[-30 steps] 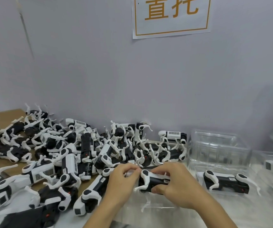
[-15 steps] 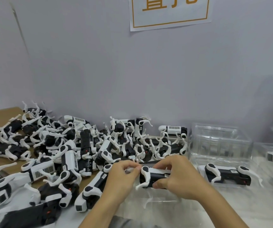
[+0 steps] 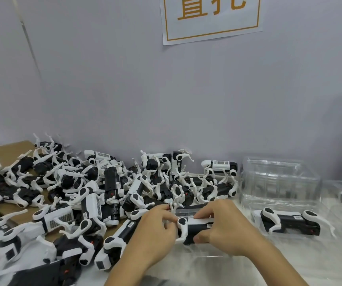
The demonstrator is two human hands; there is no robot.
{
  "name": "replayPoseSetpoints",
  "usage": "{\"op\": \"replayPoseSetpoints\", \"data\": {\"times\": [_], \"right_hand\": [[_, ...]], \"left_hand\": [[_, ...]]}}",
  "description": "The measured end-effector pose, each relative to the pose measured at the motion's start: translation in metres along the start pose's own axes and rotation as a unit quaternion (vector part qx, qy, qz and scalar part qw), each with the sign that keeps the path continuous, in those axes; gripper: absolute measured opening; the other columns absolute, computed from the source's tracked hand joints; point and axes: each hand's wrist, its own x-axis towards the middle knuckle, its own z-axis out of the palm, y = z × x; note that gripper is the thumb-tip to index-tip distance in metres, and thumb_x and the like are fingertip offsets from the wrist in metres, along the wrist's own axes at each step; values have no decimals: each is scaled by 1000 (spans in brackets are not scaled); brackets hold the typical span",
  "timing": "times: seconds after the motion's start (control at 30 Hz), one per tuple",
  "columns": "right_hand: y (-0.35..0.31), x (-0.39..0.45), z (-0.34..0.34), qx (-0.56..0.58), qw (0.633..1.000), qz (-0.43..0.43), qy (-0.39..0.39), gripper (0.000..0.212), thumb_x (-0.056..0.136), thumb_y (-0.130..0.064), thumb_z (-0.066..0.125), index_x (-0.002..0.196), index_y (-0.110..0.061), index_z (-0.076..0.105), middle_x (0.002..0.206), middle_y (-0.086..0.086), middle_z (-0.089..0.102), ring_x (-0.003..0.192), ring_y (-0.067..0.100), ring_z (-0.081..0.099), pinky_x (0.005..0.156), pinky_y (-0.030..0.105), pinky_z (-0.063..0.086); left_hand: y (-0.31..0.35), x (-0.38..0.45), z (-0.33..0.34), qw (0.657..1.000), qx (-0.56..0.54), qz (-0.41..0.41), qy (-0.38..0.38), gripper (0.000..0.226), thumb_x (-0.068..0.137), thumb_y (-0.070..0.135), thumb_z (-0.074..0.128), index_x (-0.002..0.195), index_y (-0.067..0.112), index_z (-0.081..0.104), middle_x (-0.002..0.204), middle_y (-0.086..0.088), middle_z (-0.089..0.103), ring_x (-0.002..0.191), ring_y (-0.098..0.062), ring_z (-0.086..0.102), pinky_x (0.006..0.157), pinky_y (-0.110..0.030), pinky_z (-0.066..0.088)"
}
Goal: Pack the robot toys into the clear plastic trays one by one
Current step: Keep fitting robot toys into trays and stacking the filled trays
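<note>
Nearest to me, both of my bare hands meet low in the middle of the view, holding one black-and-white robot toy between them. My right hand wraps around the toy's dark body, fingers curled over the top and thumb pressed underneath. My left hand pinches the toy's left end, by a white leg, with curled fingers. The toy lies lengthwise between my palms, above a clear plastic tray that sits just beneath my hands; I cannot tell whether the two touch.

To my right, a second tray holds one packed toy lying flat on its side. Just behind it stands a stack of clear trays.

To my left and ahead, a big jumbled pile of toys covers the table, partly on brown cardboard. Farthest away, a grey wall carries a white sign with orange characters.
</note>
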Motion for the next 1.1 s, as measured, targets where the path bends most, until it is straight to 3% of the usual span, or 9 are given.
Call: {"op": "replayPoseSetpoints", "data": {"times": [0.07,0.17,0.23,0.4,0.53,0.6,0.73,0.87,1.1], "right_hand": [[-1,0,3,-22,1000,5,-13,28,62,-39,86,89,-33,77,80,-12,68,79,8,62,75,31,56],[-2,0,4,-23,1000,5,-14,30,62,-39,84,91,-32,78,80,-11,68,80,11,63,75,35,57],[-1,1,4,-21,1000,7,-10,28,62,-39,84,89,-34,78,78,-9,69,77,11,63,74,36,57],[0,2,2,-5,1000,13,-14,30,61,-38,86,89,-37,78,78,-9,70,77,9,64,74,34,57],[-1,2,2,-7,1000,19,-10,35,61,-40,87,94,-33,78,83,-12,69,82,9,63,77,34,57],[-1,2,2,-9,1000,21,-7,35,61,-41,87,93,-33,78,84,-13,69,82,8,63,78,34,57],[-1,1,2,-17,1000,19,-4,39,60,-41,87,96,-30,77,91,-15,68,89,7,63,81,34,57],[-2,2,4,-28,999,19,-6,44,60,-41,86,101,-28,76,97,-16,68,94,9,62,83,34,56],[-2,2,2,-17,1000,21,-13,36,58,-45,85,91,-34,77,84,-15,68,84,7,62,77,35,57]], "left_hand": [[-4,0,4,1000,10,-25,-15,21,93,22,49,91,34,65,129,29,39,108,9,37,91,-12,27],[-4,-1,3,999,2,-21,-44,17,92,19,51,87,29,64,138,20,41,116,4,38,97,-19,25],[-2,-1,0,999,14,7,-45,18,93,19,53,84,31,63,132,21,43,124,3,39,98,-16,25],[4,-11,-17,992,56,65,-96,13,95,27,54,108,32,54,118,32,39,114,14,39,84,4,28],[7,-19,-36,990,62,30,-126,10,87,35,68,95,32,63,131,31,36,131,5,36,112,-26,33],[11,-21,-38,990,52,21,-133,7,82,38,74,81,33,70,139,29,37,134,6,33,116,-32,30],[16,-21,-19,993,70,18,-96,25,81,31,77,60,28,64,136,23,44,126,6,37,107,-23,27],[17,-20,-8,995,73,-6,-74,24,80,25,79,61,25,64,133,21,41,121,5,37,103,-21,22],[22,-22,-16,994,52,96,-18,13,87,35,71,90,43,62,116,29,55,119,11,43,112,-36,30]]}}
